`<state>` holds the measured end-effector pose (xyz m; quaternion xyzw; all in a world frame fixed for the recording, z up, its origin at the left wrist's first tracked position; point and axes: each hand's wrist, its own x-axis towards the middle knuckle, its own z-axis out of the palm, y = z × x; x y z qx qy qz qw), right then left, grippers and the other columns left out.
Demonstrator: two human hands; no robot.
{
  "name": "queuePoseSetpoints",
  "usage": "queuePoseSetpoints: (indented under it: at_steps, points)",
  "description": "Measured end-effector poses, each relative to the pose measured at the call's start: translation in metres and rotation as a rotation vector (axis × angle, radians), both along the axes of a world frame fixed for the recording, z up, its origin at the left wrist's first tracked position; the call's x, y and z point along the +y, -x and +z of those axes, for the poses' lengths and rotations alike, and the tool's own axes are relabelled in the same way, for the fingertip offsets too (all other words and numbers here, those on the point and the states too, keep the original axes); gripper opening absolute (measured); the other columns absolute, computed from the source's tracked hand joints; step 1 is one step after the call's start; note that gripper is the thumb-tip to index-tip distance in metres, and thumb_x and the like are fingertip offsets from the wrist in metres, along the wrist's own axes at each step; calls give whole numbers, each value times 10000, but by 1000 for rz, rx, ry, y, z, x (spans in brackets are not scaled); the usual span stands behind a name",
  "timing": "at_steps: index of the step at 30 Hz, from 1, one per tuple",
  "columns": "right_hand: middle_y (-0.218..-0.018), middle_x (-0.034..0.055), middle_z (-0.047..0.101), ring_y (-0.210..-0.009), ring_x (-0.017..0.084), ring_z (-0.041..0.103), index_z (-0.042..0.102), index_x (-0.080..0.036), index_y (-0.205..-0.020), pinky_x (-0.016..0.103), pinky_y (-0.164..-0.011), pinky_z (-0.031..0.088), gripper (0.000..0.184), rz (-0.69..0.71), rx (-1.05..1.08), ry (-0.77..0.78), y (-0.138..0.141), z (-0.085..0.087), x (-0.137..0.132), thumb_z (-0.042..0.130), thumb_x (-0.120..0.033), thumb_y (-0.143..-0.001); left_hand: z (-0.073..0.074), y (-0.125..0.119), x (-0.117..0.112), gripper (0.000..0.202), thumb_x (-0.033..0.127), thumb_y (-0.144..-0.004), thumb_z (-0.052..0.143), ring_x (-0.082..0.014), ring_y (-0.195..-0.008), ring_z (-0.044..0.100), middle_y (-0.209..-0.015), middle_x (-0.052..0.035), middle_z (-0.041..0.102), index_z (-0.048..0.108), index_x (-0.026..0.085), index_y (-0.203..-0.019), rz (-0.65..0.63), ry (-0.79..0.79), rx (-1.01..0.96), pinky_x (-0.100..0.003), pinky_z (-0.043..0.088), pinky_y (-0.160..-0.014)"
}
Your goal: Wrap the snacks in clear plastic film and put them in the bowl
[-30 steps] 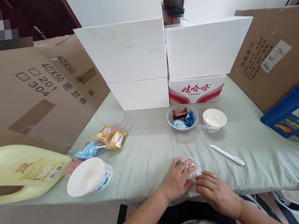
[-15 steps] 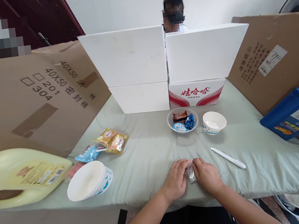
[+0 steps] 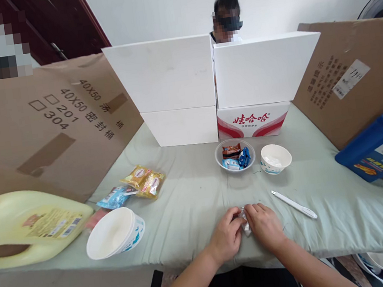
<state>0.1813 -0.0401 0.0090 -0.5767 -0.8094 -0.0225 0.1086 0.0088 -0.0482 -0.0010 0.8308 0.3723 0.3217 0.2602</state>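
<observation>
Near the front edge of the cloth-covered table (image 3: 187, 219), my left hand (image 3: 227, 235) and my right hand (image 3: 265, 225) meet around a small crumpled clear plastic wrapper (image 3: 246, 228). Fingers of both hands are closed on it from either side, and they hide much of it. To the right of my right hand lies a white slim utility knife (image 3: 294, 205). Beyond my hands stands a clear plastic bowl (image 3: 219, 162) holding several wrapped snacks (image 3: 235, 157) in brown and blue. A white paper bowl (image 3: 275, 166) with something clear inside sits beside it.
Stacked paper bowls (image 3: 136, 233) lie tilted at left, near yellow and blue snack packets (image 3: 151, 184). A pale yellow jug (image 3: 47, 223) and a blue bottle (image 3: 379, 147) flank the table. White boxes (image 3: 175, 75) and brown cardboard (image 3: 359, 55) wall the back and sides. A person (image 3: 227, 11) is behind.
My left fingers have curled further over the wrapper, and my right hand covers more of it. Less of the plastic shows. The view has shifted slightly; the other table items stay put.
</observation>
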Motion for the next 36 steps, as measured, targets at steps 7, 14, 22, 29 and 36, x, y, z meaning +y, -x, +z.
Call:
queuePoseSetpoints:
  at_steps: [7, 14, 22, 29, 36]
  points:
    - [-715, -8, 604, -595, 135, 595, 524, -212, -831, 279, -531, 277, 137, -18, -47, 3, 3, -10, 5, 465, -174, -949, 2, -4, -1, 335, 40, -818, 446, -234, -1085, 541, -1168, -123, 529, 611, 175, -1077, 93, -98, 24, -415, 517, -930]
    - [-736, 11, 609, -625, 144, 614, 504, -203, -834, 273, -534, 299, 131, -24, -88, 22, 7, -8, 6, 456, -177, -953, 2, -5, -3, 169, 177, -906, 494, -248, -1081, 526, -1050, -86, 612, 660, 180, -873, 130, -266, 69, -430, 478, -922]
    - [-750, 11, 617, -633, 149, 609, 542, -209, -855, 270, -552, 327, 187, -63, -77, 24, -5, -6, 9, 421, -280, -979, 1, -12, -4, 73, 196, -857, 587, -225, -1023, 566, -962, -46, 645, 647, 202, -816, 117, -166, 202, -440, 392, -933]
    - [-935, 97, 629, -898, 225, 591, 601, -159, -986, 358, -815, 437, 194, -102, -16, -68, -43, 8, 14, 413, -196, -951, 3, -12, -4, 38, 168, -830, 607, -216, -1008, 553, -966, -50, 610, 638, 186, -816, 99, -117, 201, -419, 394, -924]
    - [-1257, 88, 602, -1218, 204, 496, 562, -203, -1243, 387, -985, 454, 372, 372, 189, -17, -22, -3, -5, 466, -116, -894, 8, -5, -9, 101, 148, -852, 568, -242, -1117, 546, -1090, -74, 634, 635, 196, -910, 88, -139, 235, -471, 393, -987]
